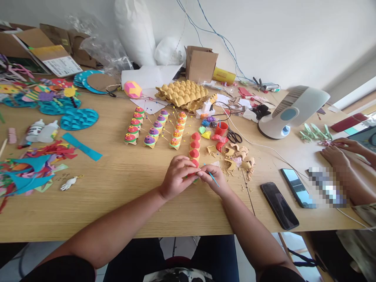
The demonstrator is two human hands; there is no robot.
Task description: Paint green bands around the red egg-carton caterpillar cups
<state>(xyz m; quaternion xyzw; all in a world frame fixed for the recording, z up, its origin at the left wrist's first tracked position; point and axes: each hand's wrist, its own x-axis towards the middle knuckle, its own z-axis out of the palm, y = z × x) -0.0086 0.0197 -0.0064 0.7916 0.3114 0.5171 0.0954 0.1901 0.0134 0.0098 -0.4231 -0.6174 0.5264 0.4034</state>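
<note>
Well to the left of the left hand lie two white glue bottles [42, 131], with a pile of coloured paper scraps [32, 168] on their near side. Closer to that hand come a white hand-shaped charm [69, 184] and, farther out, a turquoise strip [82, 147]. Beyond the left hand, slightly leftward, stand three egg-carton strips [156, 130] with painted-looking cups and ball-headed pins around them.

The left hand [178, 176] has its fingers bent and thumb drawn in at the near end of a red-topped egg-carton strip [194, 145], which runs away from both hands; whether it pinches anything, I cannot tell. The right hand [214, 179] is narrowed, holding a thin blue stick [214, 179], its fingertips meeting the left's.

Beyond the right hand are a red cup [221, 128] and black-handled scissors [234, 137]. To its right lie a black phone [279, 205] and, farther right, a co-worker's hands [337, 153], with a white fan [293, 111] beyond.
</note>
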